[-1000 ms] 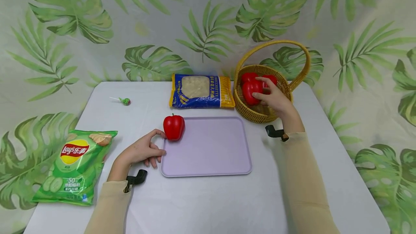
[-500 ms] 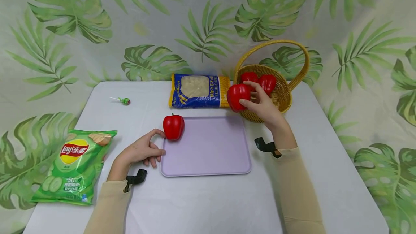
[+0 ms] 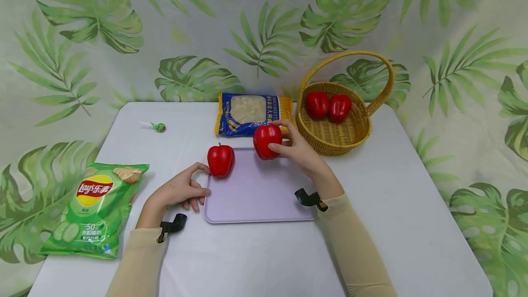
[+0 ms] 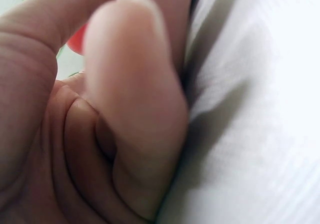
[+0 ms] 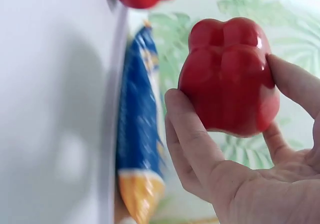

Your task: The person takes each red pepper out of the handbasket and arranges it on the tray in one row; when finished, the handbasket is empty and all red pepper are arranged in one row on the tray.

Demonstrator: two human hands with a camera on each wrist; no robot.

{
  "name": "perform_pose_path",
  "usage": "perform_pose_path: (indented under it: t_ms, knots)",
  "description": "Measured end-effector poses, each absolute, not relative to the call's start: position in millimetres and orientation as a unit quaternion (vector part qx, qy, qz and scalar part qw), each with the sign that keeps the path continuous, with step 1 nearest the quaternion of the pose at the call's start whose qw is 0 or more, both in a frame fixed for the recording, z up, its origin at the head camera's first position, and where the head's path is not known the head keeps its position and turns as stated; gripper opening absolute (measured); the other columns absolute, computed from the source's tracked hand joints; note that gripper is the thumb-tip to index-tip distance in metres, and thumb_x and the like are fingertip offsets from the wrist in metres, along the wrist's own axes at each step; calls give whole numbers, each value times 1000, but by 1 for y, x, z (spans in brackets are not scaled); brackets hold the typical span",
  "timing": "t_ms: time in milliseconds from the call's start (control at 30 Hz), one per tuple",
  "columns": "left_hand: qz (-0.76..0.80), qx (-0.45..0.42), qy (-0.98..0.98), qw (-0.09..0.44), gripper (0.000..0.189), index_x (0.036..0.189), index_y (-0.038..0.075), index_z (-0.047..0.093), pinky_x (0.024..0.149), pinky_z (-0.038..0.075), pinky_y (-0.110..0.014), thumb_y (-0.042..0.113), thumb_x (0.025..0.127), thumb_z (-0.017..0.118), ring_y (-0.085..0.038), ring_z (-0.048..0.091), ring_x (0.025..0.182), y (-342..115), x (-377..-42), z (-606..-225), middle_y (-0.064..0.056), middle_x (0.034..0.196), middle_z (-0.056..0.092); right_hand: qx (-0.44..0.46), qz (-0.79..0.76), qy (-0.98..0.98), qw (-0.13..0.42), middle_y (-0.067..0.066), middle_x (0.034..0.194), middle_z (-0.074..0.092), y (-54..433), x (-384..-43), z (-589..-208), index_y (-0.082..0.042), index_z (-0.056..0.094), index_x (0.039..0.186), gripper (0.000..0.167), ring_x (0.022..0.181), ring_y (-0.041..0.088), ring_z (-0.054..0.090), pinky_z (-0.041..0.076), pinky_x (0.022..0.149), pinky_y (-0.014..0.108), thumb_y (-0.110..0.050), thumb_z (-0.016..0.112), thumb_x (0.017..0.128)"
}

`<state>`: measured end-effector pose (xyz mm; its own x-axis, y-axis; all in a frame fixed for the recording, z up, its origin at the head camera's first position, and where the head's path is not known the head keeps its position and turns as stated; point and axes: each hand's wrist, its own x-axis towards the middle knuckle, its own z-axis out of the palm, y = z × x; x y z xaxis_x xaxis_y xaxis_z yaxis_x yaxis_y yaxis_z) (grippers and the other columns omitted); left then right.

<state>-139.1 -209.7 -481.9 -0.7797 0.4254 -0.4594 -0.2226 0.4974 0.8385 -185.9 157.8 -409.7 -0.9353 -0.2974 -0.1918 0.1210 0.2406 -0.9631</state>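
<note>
In the head view my right hand (image 3: 299, 148) holds a glossy red bell pepper (image 3: 267, 142) over the back of the pale purple tray (image 3: 255, 196). Thumb and fingers grip this pepper (image 5: 227, 78) from both sides in the right wrist view. A second red bell pepper (image 3: 220, 160), stem up, rests on the tray's back left corner. My left hand (image 3: 181, 190) lies at the tray's left edge, its index finger and thumb touching the rim near that pepper. The left wrist view shows its blurred, loosely bent fingers (image 4: 132, 83) close to the white tablecloth.
Two more red peppers (image 3: 328, 106) lie in a wicker basket (image 3: 336, 143) with a tall handle, back right. A blue and yellow pasta bag (image 3: 249, 114) lies behind the tray. A lollipop (image 3: 158, 127) and a green chip bag (image 3: 92, 212) are on the left.
My right hand has lifted a red bell pepper out of the basket and carried it left and towards me, over the tray. My left hand has stayed in place.
</note>
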Motion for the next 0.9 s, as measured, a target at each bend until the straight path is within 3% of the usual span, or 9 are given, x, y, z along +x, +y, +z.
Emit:
perform_pose_path:
  t_ms: [300, 667, 900]
  knots:
    - [492, 63, 806, 324, 61, 145, 16, 39, 50, 54, -26, 23, 97, 77, -22, 71, 55, -209, -140, -483, -9, 77, 75, -53, -585, 781, 210, 21, 154, 47, 120, -182, -432, -28, 38, 155, 66, 141, 40, 50, 58, 104, 48, -24, 74, 100]
    - [499, 67, 800, 325, 60, 144, 17, 40, 49, 54, -26, 22, 97, 77, -21, 71, 54, -209, -139, -482, -8, 76, 75, -28, -574, 793, 201, 26, 143, 52, 103, -181, -449, -28, 41, 150, 63, 126, 40, 60, 62, 95, 44, -21, 76, 98]
    - [499, 68, 801, 324, 60, 144, 17, 39, 49, 54, -26, 22, 97, 77, -22, 71, 54, -209, -140, -483, -8, 76, 75, -30, -542, 821, 175, 24, 139, 61, 96, -180, -453, -29, 44, 148, 62, 125, 37, 62, 60, 93, 43, -24, 78, 97]
